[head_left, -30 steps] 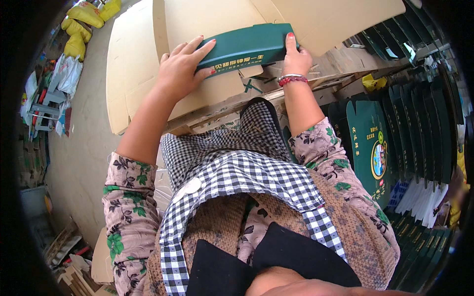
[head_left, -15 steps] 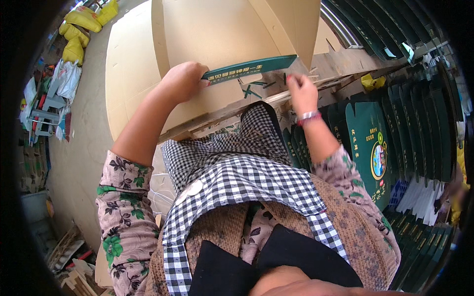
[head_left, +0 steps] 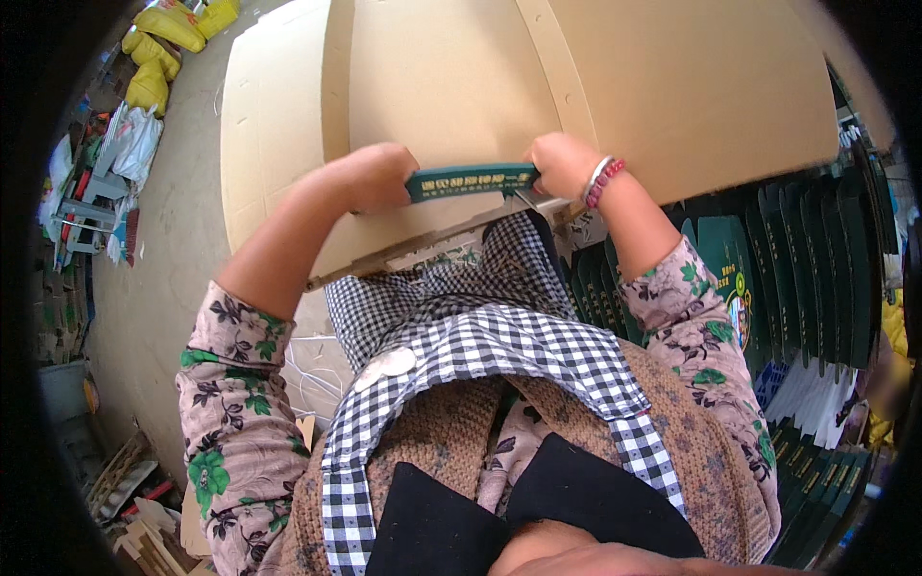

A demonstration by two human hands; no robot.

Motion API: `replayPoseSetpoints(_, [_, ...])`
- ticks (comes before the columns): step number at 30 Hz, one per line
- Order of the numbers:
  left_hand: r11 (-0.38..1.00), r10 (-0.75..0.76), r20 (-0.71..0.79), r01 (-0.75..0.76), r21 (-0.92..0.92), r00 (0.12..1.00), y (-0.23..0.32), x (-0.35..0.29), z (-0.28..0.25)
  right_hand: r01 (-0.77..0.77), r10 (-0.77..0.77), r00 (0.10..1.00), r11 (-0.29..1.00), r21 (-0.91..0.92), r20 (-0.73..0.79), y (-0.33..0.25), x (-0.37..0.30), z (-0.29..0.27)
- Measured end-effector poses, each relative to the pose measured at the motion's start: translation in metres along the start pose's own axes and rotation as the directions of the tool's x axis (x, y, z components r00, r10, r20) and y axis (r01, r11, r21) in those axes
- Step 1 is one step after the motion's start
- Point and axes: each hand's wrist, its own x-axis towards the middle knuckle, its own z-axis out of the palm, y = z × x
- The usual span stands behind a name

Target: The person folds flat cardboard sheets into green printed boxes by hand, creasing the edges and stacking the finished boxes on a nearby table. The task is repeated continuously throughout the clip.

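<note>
A large cardboard box blank (head_left: 442, 86), plain tan on its inner side, lies over the work surface in front of me. At its near side a narrow dark green flap (head_left: 471, 180) with light lettering stands bent up in a slight curve. My left hand (head_left: 382, 176) is closed round the flap's left end. Its right end is gripped by my right hand (head_left: 565, 165), which wears bracelets at the wrist. My fingertips are partly hidden behind the green flap. Just below the right hand is a small greyish edge (head_left: 541, 200) that I cannot make out.
Dark green printed cardboard pieces (head_left: 807, 259) stand in close rows to the right, with white strips (head_left: 812, 394) below them. Yellow sacks (head_left: 154, 58) lie on the floor at far left. Wood scraps (head_left: 154, 538) lie at lower left.
My right hand has moved from the small green scraps on the wood to the flap's right end. The blank's right panel has swung outward and down, covering the wood and scraps.
</note>
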Motion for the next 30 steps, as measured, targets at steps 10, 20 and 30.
replayPoseSetpoints(10, [0.653,0.679,-0.643,-0.691,0.31,0.353,0.092,-0.042,0.053,-0.368,0.144,0.881,0.808,-0.46,-0.45,0.106,-0.046,-0.023])
replayPoseSetpoints(20, [0.734,0.532,-0.757,-0.653,0.187,0.381,0.094,-0.073,0.036,-0.301,0.294,0.883,0.953,0.04,-0.365,-0.024,0.086,-0.037])
replayPoseSetpoints(30, [0.933,0.321,-0.881,-0.273,0.233,0.346,-0.01,-0.144,-0.017,0.424,-0.484,0.746,0.875,-0.235,-0.457,0.052,-0.05,-0.007])
